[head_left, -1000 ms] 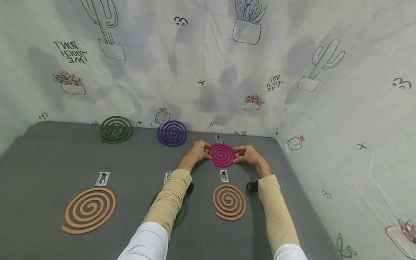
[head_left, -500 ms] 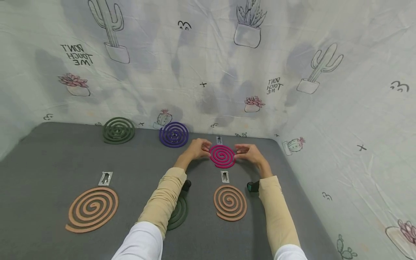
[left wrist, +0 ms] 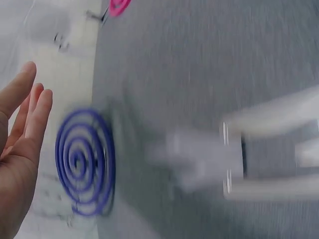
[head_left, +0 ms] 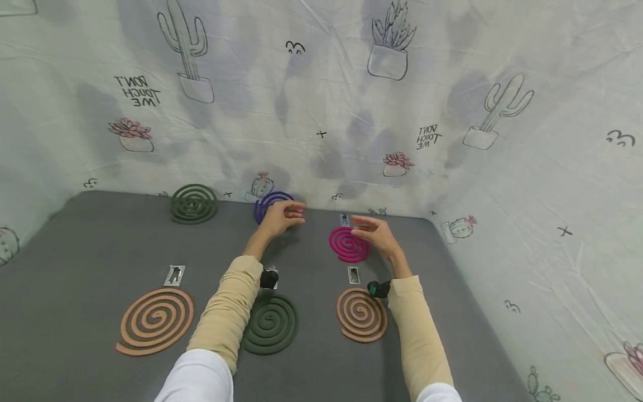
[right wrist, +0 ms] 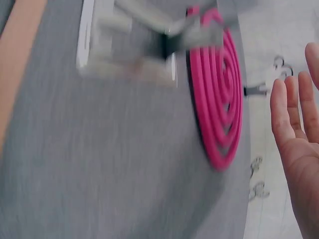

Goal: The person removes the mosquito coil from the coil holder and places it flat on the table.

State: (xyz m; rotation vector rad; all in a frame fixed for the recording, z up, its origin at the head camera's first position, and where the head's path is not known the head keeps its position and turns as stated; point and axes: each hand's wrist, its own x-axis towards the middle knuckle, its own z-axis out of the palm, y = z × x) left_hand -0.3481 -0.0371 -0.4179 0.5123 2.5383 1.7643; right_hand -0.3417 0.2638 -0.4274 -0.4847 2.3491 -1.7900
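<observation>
A pink mosquito coil lies flat at the back right of the grey table. My right hand hovers over its right edge with fingers extended and nothing held. In the right wrist view, the pink coil is apart from the spread fingers. Farther left, my left hand is empty, fingers loosely extended, and partly covers a purple coil in the head view. The left wrist view shows that purple coil beside the open left hand.
Dark green coils lie back left and front middle, by the left sleeve. Two tan coils, left and right, lie at the front. Small metal stands sit beyond several coils. A printed cloth wall borders the table.
Both hands have let go of the pink coil, which stays on the table. The left hand has moved left toward the purple coil; the right has lifted slightly and shifted over the pink coil's edge.
</observation>
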